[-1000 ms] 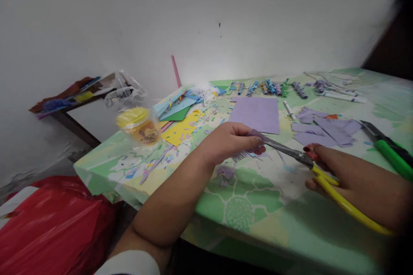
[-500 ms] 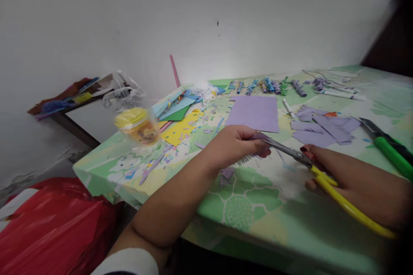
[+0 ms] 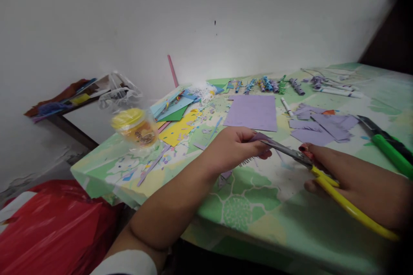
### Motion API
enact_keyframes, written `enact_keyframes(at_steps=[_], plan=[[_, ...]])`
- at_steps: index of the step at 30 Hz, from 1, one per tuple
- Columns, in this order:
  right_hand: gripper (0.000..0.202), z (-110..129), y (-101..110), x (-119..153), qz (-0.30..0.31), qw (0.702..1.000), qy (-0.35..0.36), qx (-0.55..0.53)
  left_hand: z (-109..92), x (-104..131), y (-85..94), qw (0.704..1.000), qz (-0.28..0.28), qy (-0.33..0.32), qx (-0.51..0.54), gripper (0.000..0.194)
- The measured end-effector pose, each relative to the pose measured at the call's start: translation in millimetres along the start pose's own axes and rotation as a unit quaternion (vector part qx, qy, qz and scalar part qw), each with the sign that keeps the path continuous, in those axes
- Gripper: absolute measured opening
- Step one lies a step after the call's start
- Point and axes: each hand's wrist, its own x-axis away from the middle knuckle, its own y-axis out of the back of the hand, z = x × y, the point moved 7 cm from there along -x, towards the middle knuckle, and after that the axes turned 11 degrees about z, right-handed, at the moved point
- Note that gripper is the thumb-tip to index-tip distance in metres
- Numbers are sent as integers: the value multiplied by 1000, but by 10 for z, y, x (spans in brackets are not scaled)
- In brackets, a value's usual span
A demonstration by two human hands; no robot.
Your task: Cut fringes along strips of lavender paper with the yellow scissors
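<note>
My left hand (image 3: 237, 148) pinches a small piece of purple paper (image 3: 258, 136) above the table; a fringe of thin cut strips hangs below the fingers. My right hand (image 3: 335, 172) is closed round the yellow handles of a pair of scissors (image 3: 338, 200). Their blades point left and meet the paper at my left fingertips. Beyond my hands lies a square purple sheet (image 3: 251, 111). To its right are purple paper scraps (image 3: 322, 126), some with fringed edges. Part of the paper is hidden by my left fingers.
A green-handled cutter (image 3: 387, 146) lies at the right. Curled paper rolls (image 3: 267, 84) and markers (image 3: 338, 92) line the back. Coloured sheets (image 3: 177, 131) and a yellow-lidded tub (image 3: 134, 126) stand at the left of the flowered tablecloth (image 3: 238, 210). A red bag (image 3: 58, 227) sits below.
The view has shifted slightly, so the table items sit a little further left. Both hands keep nearly the same pose, with the scissors still at the purple paper.
</note>
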Motion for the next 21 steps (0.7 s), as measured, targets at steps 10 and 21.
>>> enact_keyframes(at_steps=[10,21], plan=[[53,23,-78,-12,76,997,1,-10,15,0,-34,999,20,3,26,7],[46,70,-131,-14,85,996,14,-10,45,-16,-88,994,72,2,85,9]])
